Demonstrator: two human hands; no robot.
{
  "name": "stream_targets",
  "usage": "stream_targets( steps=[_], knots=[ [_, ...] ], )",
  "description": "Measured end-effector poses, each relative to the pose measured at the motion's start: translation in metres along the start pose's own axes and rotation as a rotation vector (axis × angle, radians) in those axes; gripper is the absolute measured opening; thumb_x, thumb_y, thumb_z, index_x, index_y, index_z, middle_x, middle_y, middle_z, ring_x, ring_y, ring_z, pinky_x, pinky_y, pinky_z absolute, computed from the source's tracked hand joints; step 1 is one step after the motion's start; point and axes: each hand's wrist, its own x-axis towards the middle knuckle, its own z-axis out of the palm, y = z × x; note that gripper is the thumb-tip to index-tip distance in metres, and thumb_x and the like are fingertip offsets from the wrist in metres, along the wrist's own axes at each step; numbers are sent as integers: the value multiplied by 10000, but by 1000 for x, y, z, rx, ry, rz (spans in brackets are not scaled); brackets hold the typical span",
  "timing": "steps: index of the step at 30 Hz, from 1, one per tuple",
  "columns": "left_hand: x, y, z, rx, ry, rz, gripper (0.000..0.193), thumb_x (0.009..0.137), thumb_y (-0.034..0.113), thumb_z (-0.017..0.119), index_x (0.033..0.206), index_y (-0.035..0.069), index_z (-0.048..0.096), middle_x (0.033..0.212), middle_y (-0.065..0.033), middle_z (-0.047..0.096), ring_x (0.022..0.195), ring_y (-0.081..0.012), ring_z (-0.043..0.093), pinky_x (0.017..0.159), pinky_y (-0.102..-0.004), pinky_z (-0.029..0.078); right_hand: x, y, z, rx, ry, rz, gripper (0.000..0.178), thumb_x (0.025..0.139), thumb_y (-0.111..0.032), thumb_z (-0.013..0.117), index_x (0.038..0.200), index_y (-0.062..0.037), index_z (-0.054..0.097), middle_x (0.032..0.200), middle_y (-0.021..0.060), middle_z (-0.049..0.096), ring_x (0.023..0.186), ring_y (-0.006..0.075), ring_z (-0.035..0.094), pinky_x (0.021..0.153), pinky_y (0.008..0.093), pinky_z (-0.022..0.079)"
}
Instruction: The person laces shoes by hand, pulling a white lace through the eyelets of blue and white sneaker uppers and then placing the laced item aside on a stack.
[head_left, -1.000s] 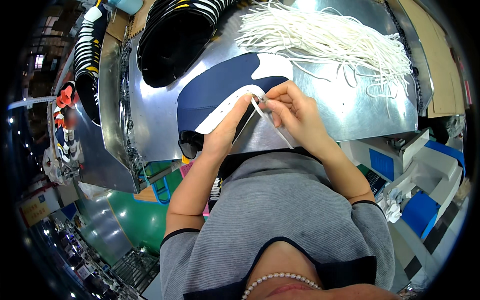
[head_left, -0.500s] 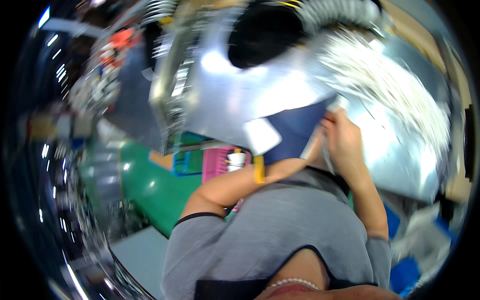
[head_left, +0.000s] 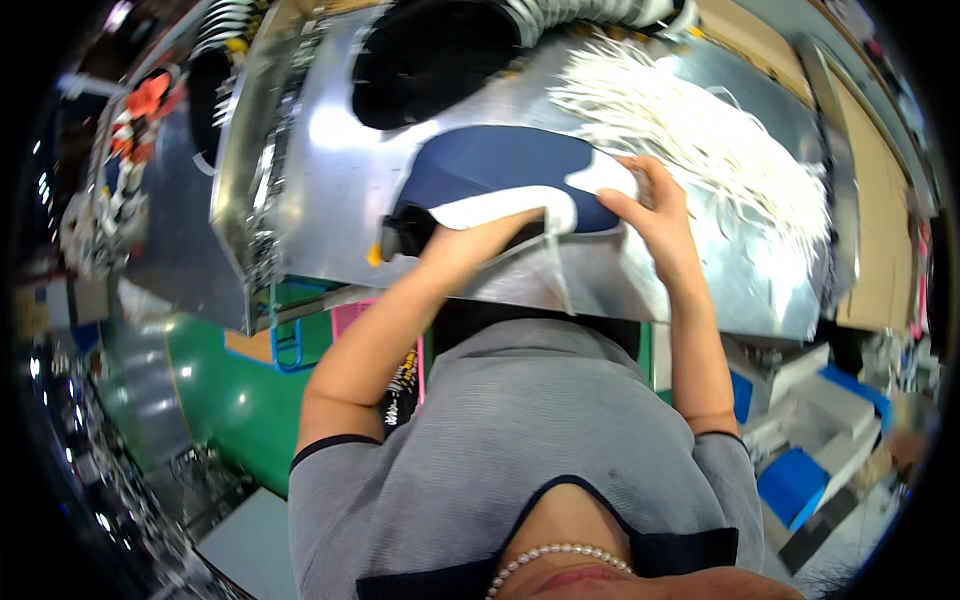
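Observation:
A navy-and-white shoe upper (head_left: 495, 160), by its look, is held sideways over the metal table (head_left: 340, 235). My left hand (head_left: 475, 242) reaches into its opening from below, and the fingers are partly hidden there. At the white right end, my right hand (head_left: 655, 208) grips the edge, thumb in front and fingers behind. One thin white lace (head_left: 558, 268) dangles from the upper's lower edge. The black part at the upper's left end has a yellow tab (head_left: 374, 254). Beyond my right hand lies a big heap of white laces (head_left: 690, 130).
At the back of the table is a nested stack of ribbed white pieces (head_left: 590, 18) with a black opening (head_left: 435, 60). A metal ledge (head_left: 240, 170) runs along the left side. Cardboard (head_left: 870, 210) borders the right. Below right are boxes and a blue container (head_left: 793, 487).
The upper has been turned and raised away from my body, its broad navy side now showing. My hands are farther apart. The whole view has shifted and become sharper.

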Motion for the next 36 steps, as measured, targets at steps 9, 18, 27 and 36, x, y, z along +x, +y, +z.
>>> stream_targets(
  steps=[9,18,27,36],
  knots=[
    [5,32,-17,557,-329,222,399,880,253,737,1196,39,621,1013,-154,711,953,-276,692,814,-347,522,13,7,-16,227,147,80,356,855,-125,778,1127,-25,572,829,-15,606,723,57,536,636,193,427],
    [11,36,3,729,101,566,201,850,134,743,1025,63,676,793,-126,695,671,-307,670,614,-382,515,-17,19,4,188,-246,156,170,935,-170,694,960,-4,721,788,-36,601,697,35,473,607,187,366],
    [29,96,-41,423,451,589,208,869,120,751,1045,42,673,779,-108,706,640,-161,680,611,-286,521,-105,28,-26,-221,-681,79,165,881,-173,708,893,-9,696,671,48,604,599,103,518,571,276,440],
    [16,98,-12,856,276,822,211,802,92,738,994,87,652,763,-91,662,658,-291,641,598,-381,492,-24,-17,8,-7,-91,-132,304,886,-242,738,1095,-20,728,728,16,605,678,68,508,637,245,437]
  ],
)
